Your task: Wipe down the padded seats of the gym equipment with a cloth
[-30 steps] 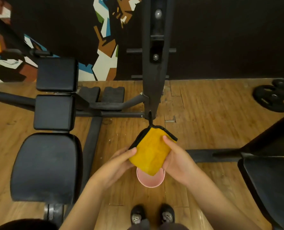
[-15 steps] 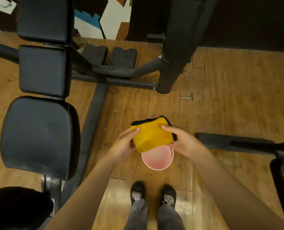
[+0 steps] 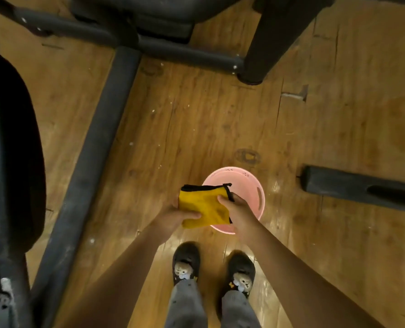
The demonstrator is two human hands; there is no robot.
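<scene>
head | both hands grip cloth (image 3: 202, 204) | over pink bucket (image 3: 255, 185)

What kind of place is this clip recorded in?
Most likely a gym. A black padded seat sits at the left on a heavy dark metal frame that runs across a worn wooden floor. Both hands hold a yellow cloth over a pink bucket.

Folded yellow cloth (image 3: 202, 205) gripped between left hand (image 3: 173, 217) and right hand (image 3: 238, 210), over pink basket (image 3: 255, 188); padded seat (image 3: 12, 147) far left
</scene>
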